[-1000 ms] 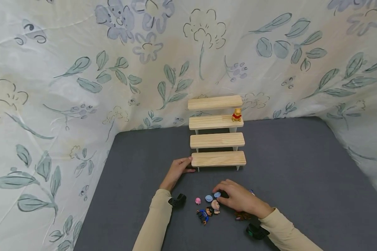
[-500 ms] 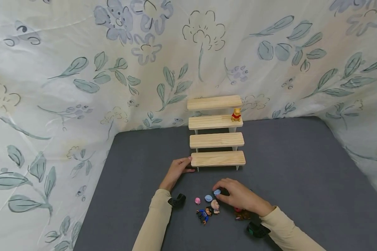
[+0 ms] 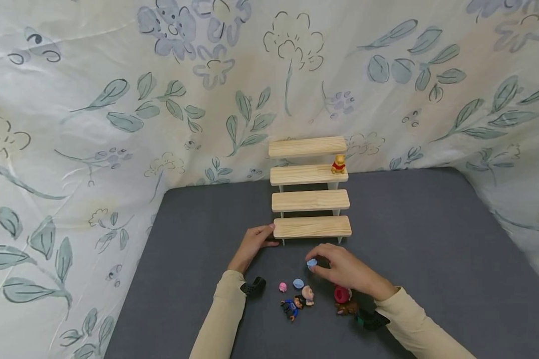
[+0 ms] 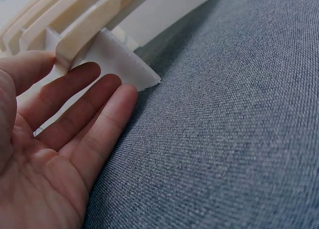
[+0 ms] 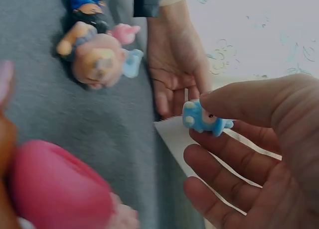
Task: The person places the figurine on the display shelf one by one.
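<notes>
My right hand (image 3: 341, 267) pinches a tiny light-blue toy figurine (image 5: 202, 119) between thumb and index finger, with the other fingers loosely bent below. It hovers above the dark cloth, in front of a wooden stepped display shelf (image 3: 312, 228). At the left end of the shelf's lowest board, my left hand (image 4: 60, 139) holds on, thumb at the board's end and index fingertip just beneath it. The other left fingers lie near the white side support (image 4: 119, 59). A yellow bear figurine in a red shirt (image 3: 339, 165) stands on the right of the second board from the top.
Left of my right hand lie a pink toy (image 3: 282, 287), another light-blue toy (image 3: 298, 283), a pale-headed figurine (image 3: 307, 294) and a blue-clothed one (image 3: 290, 309). A red round piece (image 3: 342, 294) and brown figurine (image 3: 346, 308) lie by my right wrist. Floral fabric (image 3: 224, 119) hangs behind.
My right hand has lifted the light-blue figurine from among the toys and moved it toward the shelf, uncovering the red piece. The left hand stays at the shelf's end.
</notes>
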{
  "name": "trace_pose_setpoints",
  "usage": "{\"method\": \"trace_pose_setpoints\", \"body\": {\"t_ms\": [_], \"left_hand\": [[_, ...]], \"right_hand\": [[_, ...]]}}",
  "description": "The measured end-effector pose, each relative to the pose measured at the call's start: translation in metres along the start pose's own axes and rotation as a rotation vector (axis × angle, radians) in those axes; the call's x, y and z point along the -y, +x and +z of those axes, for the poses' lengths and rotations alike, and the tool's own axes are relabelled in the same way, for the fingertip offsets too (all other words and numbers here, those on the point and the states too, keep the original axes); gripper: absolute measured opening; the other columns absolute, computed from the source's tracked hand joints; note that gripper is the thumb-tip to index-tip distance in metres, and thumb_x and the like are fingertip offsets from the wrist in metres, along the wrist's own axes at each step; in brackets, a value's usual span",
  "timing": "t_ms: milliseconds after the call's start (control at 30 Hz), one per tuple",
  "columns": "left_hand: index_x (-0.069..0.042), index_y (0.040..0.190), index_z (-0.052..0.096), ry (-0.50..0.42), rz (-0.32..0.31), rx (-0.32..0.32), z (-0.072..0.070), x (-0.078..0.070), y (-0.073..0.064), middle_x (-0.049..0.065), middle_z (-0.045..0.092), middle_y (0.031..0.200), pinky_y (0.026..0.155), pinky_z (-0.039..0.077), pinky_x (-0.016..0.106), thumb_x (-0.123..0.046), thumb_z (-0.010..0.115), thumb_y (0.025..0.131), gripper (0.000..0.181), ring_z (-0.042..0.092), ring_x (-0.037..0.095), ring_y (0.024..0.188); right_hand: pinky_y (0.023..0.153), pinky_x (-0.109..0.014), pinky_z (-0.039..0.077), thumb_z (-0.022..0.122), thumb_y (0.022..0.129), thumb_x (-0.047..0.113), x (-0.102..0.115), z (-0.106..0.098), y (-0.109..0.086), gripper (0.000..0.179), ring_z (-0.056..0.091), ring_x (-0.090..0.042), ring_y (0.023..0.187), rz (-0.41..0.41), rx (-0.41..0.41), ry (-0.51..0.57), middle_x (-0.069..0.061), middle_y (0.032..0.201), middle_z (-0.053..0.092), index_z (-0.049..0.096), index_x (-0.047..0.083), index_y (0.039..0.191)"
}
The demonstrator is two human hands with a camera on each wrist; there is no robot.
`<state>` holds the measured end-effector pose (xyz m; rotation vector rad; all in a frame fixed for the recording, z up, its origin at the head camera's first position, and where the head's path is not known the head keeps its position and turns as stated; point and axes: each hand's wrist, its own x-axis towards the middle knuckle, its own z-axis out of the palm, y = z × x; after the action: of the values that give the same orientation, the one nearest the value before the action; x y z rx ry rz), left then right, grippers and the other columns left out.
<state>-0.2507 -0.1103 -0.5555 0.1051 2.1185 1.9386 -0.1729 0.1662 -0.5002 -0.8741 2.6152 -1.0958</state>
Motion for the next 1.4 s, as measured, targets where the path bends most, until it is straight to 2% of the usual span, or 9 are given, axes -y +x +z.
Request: {"method": "trace_pose_setpoints", "body": {"t_ms": [200,500,667,933,1167,1300,1400], "left_hand": [[0.002,0.117,0.073,-0.001,0.016,0.001,-0.001,0.0,0.0,0.02,0.069,0.125,0.09,0.063,0.036,-0.043,0.061,0.101,0.05,0.072,0.023,0.109],[0.004,0.118,0.072,-0.002,0.03,0.011,-0.001,0.0,0.0,0.02,0.069,0.125,0.09,0.063,0.035,-0.043,0.06,0.102,0.051,0.072,0.02,0.108],[0.003,0.119,0.072,-0.003,0.03,0.017,-0.001,-0.002,-0.001,0.019,0.069,0.126,0.09,0.063,0.035,-0.044,0.06,0.102,0.051,0.072,0.02,0.11],[0.002,0.119,0.073,-0.005,0.023,0.011,-0.001,-0.002,0.0,0.019,0.069,0.124,0.09,0.063,0.036,-0.043,0.06,0.102,0.049,0.072,0.019,0.106],[0.003,0.12,0.072,-0.004,0.029,0.019,-0.002,-0.002,0.0,0.019,0.069,0.125,0.091,0.062,0.035,-0.042,0.06,0.102,0.049,0.071,0.018,0.107],[0.003,0.12,0.072,-0.006,0.034,0.02,-0.002,-0.002,0.0,0.02,0.069,0.126,0.091,0.062,0.035,-0.041,0.06,0.103,0.049,0.071,0.019,0.108],[0.004,0.121,0.071,-0.007,0.035,0.021,-0.002,-0.002,0.0,0.021,0.069,0.126,0.09,0.063,0.036,-0.041,0.06,0.103,0.05,0.071,0.02,0.108]], "right_hand": [[0.084,-0.043,0.059,0.069,0.099,0.023,0.005,-0.013,0.007,0.023,0.067,-0.017,0.101,0.025,-0.06,0.049,0.001,0.114,0.069,0.066,0.013,0.119],[0.075,-0.029,0.056,0.07,0.098,0.021,0.014,-0.033,0.014,0.018,0.064,-0.011,0.092,0.003,-0.131,0.04,0.002,0.11,0.069,0.067,0.019,0.115],[0.072,-0.027,0.055,0.07,0.098,0.019,0.016,-0.042,0.017,0.022,0.067,-0.013,0.093,0.003,-0.145,0.025,0.0,0.11,0.071,0.069,0.014,0.119],[0.076,-0.032,0.055,0.071,0.097,0.018,0.023,-0.059,0.023,0.025,0.066,-0.017,0.095,-0.009,-0.195,-0.006,0.004,0.103,0.075,0.07,0.01,0.121],[0.073,-0.031,0.053,0.068,0.099,0.024,0.028,-0.075,0.027,0.023,0.063,-0.02,0.099,0.003,-0.209,-0.018,-0.001,0.111,0.073,0.07,0.016,0.12],[0.076,-0.036,0.053,0.068,0.099,0.024,0.032,-0.086,0.033,0.023,0.063,-0.022,0.1,-0.012,-0.221,-0.045,-0.003,0.116,0.072,0.071,0.016,0.12],[0.08,-0.042,0.057,0.068,0.099,0.021,0.034,-0.094,0.037,0.024,0.064,-0.024,0.101,-0.036,-0.238,-0.066,-0.004,0.116,0.072,0.071,0.013,0.122]]}}
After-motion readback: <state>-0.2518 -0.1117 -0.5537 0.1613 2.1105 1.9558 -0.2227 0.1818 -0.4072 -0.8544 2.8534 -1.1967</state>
